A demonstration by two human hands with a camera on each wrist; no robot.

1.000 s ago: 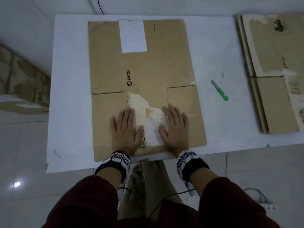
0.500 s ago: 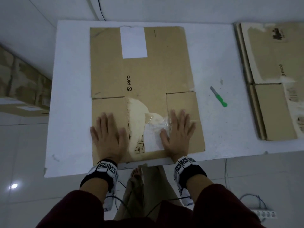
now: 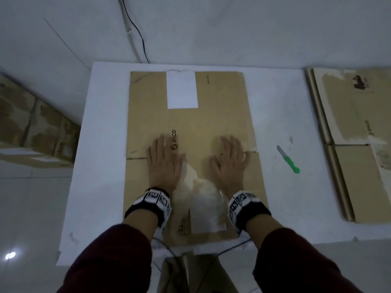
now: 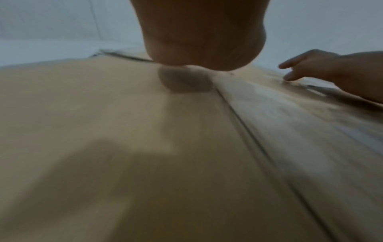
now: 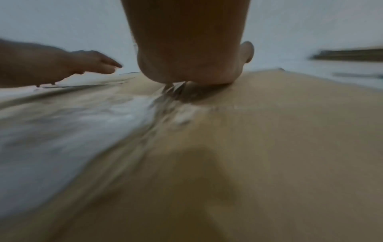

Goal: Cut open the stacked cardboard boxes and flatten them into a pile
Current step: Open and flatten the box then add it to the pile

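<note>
A flattened brown cardboard box (image 3: 220,106) with a white label and a "PICO" mark lies on the white table (image 3: 101,144). My left hand (image 3: 163,159) presses flat on it at the fold line, left of the torn patch. My right hand (image 3: 230,161) presses flat on the same box to the right of the patch. Both hands have straight, spread fingers. In the wrist views the palm heels (image 4: 199,49) (image 5: 190,62) rest on the cardboard (image 4: 103,131) (image 5: 290,131); the pictures are blurred.
A green-handled knife (image 3: 288,159) lies on the table right of the box. A pile of flattened boxes (image 3: 355,144) sits at the table's right end. More cardboard boxes (image 3: 31,127) stand on the floor at the left. A cable runs down the wall behind.
Both hands have slid away from me along the box, from the near flaps up to the fold line, staying flat. The head view has tilted up.
</note>
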